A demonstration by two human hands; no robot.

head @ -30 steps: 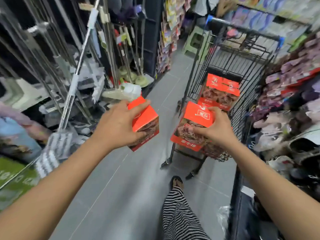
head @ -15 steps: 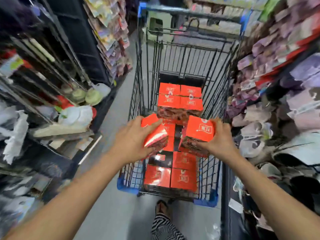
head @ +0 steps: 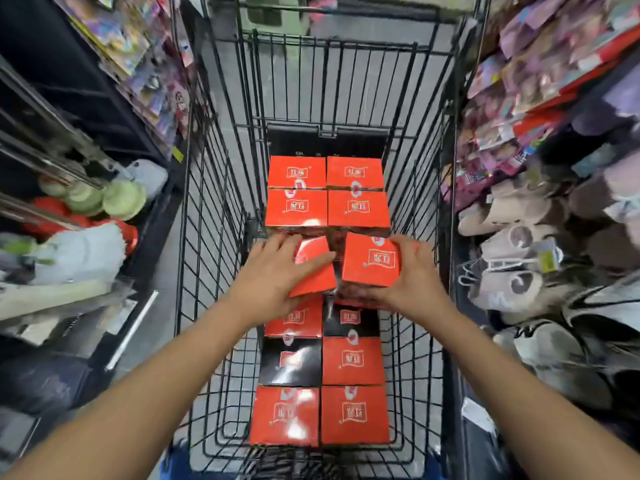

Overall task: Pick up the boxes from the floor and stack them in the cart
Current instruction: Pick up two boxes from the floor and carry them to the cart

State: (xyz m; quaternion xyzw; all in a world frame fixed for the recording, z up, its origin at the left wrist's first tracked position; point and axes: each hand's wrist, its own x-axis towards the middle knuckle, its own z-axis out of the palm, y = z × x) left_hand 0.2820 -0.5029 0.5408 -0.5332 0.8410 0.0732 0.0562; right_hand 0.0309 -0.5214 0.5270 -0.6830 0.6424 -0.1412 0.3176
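Note:
I look straight down into a black wire cart. Several red boxes lie in two columns on its floor, and a raised stack of red boxes stands at the far end. My left hand grips a tilted red box from above. A second red box, held level, is in my right hand. Both boxes hover side by side over the middle of the cart, just in front of the raised stack.
Shelves crowd both sides of the narrow aisle: mop heads and cleaning goods on the left, slippers and packaged items on the right. Grey floor shows through the cart's wires.
I have come up to the cart and now look down into it. Both hands have carried their boxes forward and lower, over the boxes inside the cart.

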